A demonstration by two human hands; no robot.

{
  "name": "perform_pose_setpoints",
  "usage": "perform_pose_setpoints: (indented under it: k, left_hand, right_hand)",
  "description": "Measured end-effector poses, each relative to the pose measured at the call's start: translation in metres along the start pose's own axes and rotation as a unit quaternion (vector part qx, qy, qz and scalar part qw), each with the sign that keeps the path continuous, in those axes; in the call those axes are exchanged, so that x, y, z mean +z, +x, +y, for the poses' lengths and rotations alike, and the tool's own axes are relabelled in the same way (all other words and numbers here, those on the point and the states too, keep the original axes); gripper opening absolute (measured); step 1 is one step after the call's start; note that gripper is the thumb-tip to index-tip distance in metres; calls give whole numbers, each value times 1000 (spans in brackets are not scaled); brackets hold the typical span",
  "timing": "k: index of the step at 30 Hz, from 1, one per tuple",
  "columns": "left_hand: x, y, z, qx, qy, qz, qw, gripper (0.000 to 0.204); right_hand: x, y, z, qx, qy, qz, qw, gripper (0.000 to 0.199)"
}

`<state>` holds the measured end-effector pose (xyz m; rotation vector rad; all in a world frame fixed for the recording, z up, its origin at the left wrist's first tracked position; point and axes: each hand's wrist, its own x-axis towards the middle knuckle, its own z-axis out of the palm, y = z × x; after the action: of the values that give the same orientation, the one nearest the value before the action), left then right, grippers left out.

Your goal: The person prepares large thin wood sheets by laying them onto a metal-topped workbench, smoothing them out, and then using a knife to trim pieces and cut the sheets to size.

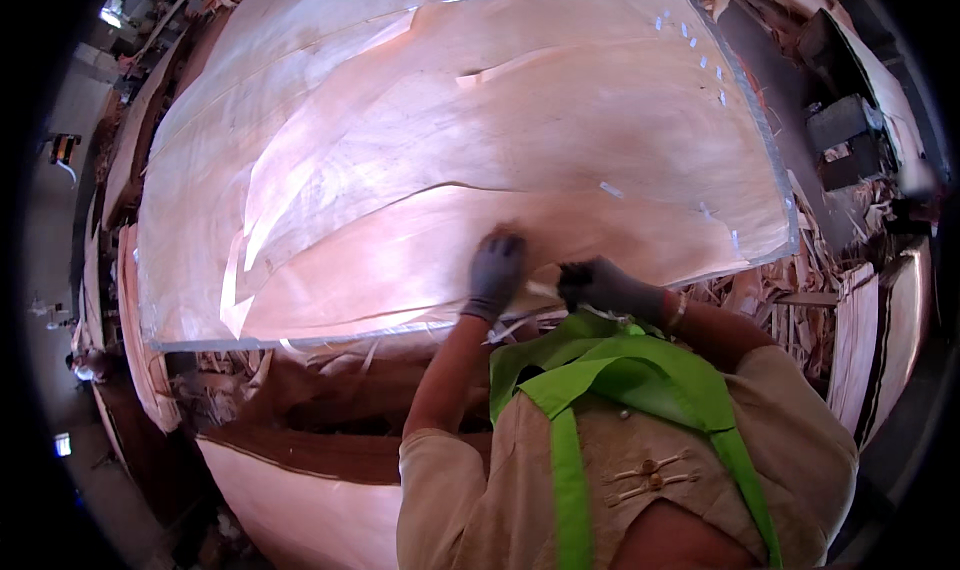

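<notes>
Nearest the person, the left hand (pixel 495 273) in a grey glove lies palm down, fingers spread, pressing the near edge of the top veneer sheet (pixel 470 170). Just right of it, the gloved right hand (pixel 605 285) is closed on a pale strip (pixel 540 292), seemingly tape, stretched toward the left hand at that same edge.

By my judgement the patching is well along: small pale tape pieces (pixel 690 35) already sit along the sheet's far right edge, and one (pixel 611 189) sits right of its middle, while a long split (pixel 400 195) across the sheet shows no tape.

Below the sheet's near edge lie veneer scraps (pixel 770 290); right of it stand stacked boards (pixel 880 330). No package, label or sign shows anywhere.
</notes>
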<state>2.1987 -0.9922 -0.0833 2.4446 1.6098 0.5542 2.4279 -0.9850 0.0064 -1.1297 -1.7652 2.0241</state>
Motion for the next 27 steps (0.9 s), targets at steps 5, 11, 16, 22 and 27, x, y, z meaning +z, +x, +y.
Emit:
perform_pose_setpoints:
  k: [5, 11, 16, 22, 27]
  left_hand:
    - [-36, -19, -143, -100, 139, 83, 982, 42]
    - [-53, 9, -154, -110, 111, 54, 986, 50]
    - [-48, 19, -153, -78, 187, 9, 979, 49]
    - [-58, 3, -161, -105, 133, 10, 985, 49]
    - [-82, -59, -148, -79, 4, 83, 993, 48]
  right_hand:
    - [37, 160, -26, 37, 47, 107, 992, 19]
    - [39, 271, -23, 84, 53, 203, 974, 21]
    - [47, 256, -21, 114, 46, 159, 980, 18]
    - [89, 202, -5, 122, 1, 60, 991, 16]
    - [100, 177, 0, -42, 16, 52, 998, 15]
